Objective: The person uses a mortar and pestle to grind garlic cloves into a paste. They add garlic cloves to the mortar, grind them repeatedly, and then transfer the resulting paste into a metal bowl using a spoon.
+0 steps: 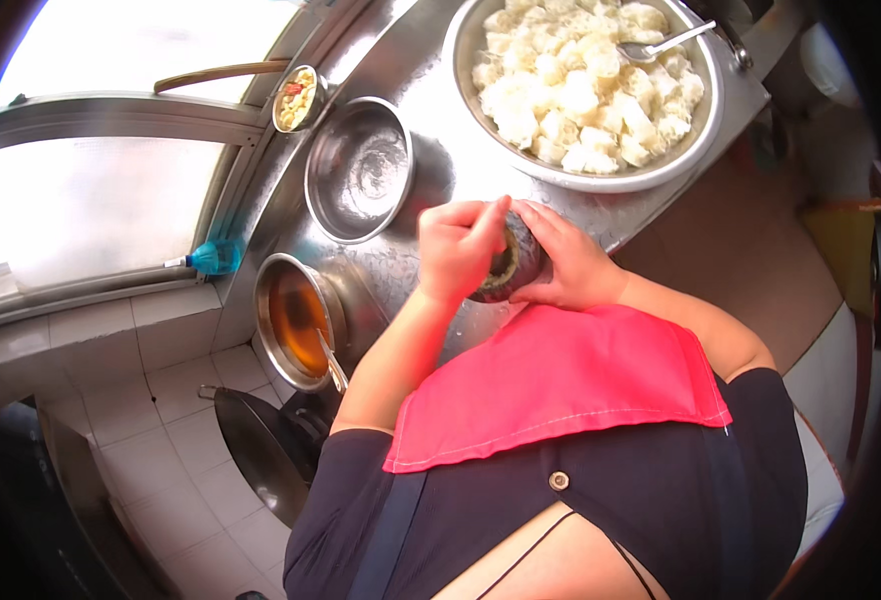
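Note:
Before my chest, over the steel worktop (474, 330), is a dark, mottled round vessel (532, 262), perhaps a mortar, with yellowish-green matter around its mouth. The mouth is tilted toward the picture's left. My right hand (572, 262) wraps the vessel's right side, its fingers along the top and bottom. My left hand (452, 244) is curled into a fist at the mouth and partly covers it; whether it holds something is hidden. Beyond my hands stands a large metal basin (605, 182) heaped with pale, stringy food clumps (583, 90); a spoon (665, 45) lies on them.
Left of my hands stand a shiny metal bowl (358, 169) and a pot of orange-brown liquid (296, 319) with a utensil (329, 360) in it. A small bowl (296, 97) of chopped food and a blue bottle (217, 257) are by the window. A wok (260, 450) is lower left.

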### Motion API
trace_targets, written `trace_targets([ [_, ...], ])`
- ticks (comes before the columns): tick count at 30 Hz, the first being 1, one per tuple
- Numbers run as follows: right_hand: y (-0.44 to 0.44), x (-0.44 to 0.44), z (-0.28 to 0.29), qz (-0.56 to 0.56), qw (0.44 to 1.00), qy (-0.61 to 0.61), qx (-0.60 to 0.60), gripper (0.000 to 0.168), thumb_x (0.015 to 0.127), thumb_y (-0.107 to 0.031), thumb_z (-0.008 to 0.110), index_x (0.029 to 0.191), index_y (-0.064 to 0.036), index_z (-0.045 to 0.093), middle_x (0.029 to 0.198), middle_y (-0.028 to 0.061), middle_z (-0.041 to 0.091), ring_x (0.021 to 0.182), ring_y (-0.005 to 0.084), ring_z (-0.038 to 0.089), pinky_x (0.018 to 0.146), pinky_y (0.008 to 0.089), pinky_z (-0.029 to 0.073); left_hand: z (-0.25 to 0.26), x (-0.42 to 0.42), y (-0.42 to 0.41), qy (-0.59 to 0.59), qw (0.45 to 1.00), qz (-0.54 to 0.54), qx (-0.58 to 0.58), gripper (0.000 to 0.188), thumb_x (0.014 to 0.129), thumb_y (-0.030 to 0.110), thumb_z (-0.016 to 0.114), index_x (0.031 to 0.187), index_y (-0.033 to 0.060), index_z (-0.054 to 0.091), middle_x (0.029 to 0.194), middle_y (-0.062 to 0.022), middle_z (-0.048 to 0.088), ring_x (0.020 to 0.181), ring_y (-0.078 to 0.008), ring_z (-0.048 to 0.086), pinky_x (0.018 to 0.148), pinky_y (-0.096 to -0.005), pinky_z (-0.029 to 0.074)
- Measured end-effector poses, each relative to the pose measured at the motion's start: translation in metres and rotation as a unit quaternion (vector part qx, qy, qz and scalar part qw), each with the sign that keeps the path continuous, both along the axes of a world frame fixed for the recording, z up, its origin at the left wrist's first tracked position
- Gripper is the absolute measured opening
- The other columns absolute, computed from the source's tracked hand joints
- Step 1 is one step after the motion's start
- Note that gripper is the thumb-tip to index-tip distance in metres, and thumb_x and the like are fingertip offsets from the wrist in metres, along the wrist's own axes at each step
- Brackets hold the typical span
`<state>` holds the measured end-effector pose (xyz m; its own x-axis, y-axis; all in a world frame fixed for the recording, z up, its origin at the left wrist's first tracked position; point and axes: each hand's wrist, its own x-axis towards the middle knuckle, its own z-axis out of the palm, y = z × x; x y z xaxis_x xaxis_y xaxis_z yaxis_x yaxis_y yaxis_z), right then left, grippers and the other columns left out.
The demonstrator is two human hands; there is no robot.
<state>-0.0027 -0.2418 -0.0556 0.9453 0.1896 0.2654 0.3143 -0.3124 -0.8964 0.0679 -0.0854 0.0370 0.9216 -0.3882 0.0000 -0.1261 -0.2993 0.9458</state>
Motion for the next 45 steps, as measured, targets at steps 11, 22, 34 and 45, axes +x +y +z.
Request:
trace_targets([
  [11,0.001,0.001,-0.003,-0.003,1.0,-0.011,-0.011,0.098,0.065,-0.031,0.087,0.141,0.001,0.035,0.137,0.023,0.045,0.127,0.039,0.046,0.105,0.0407,0.04,-0.004,-0.002,0.001,-0.033,0.999,-0.006,0.012,0.033,0.094,0.012,0.064,0.064,-0.0021,0.064,0.053,-0.0026,0.059,0.046,-0.0062,0.049,0.045,-0.0223,0.036],
  [22,0.0,0.001,-0.001,0.0,1.0,0.0,-0.013,0.099,0.066,-0.032,0.086,0.143,0.0,0.034,0.139,0.0228,0.044,0.127,0.0391,0.045,0.106,0.0415,0.04,0.02,-0.02,0.007,-0.173,0.985,-0.017,-0.018,0.035,0.091,-0.001,0.059,0.056,-0.0015,0.058,0.055,-0.0053,0.059,0.049,-0.0106,0.053,0.048,-0.0245,0.04],
  [34,0.003,-0.002,-0.009,-0.007,0.999,-0.013,-0.03,0.101,0.066,-0.038,0.086,0.143,0.001,0.034,0.139,0.024,0.044,0.129,0.0395,0.044,0.106,0.0414,0.039,-0.022,-0.008,0.013,-0.106,0.99,0.018,-0.092,0.035,0.091,-0.001,0.059,0.056,-0.0003,0.058,0.053,-0.0053,0.057,0.045,-0.0115,0.05,0.046,-0.0257,0.038],
  [45,0.004,0.001,-0.009,-0.01,0.999,-0.023,-0.026,0.1,0.066,-0.039,0.086,0.143,0.001,0.034,0.139,0.0242,0.044,0.128,0.0396,0.045,0.106,0.0411,0.04,-0.001,0.005,-0.003,-0.01,0.996,0.089,-0.01,0.037,0.093,0.012,0.064,0.058,-0.0008,0.062,0.053,-0.0026,0.06,0.047,-0.0061,0.049,0.047,-0.023,0.038],
])
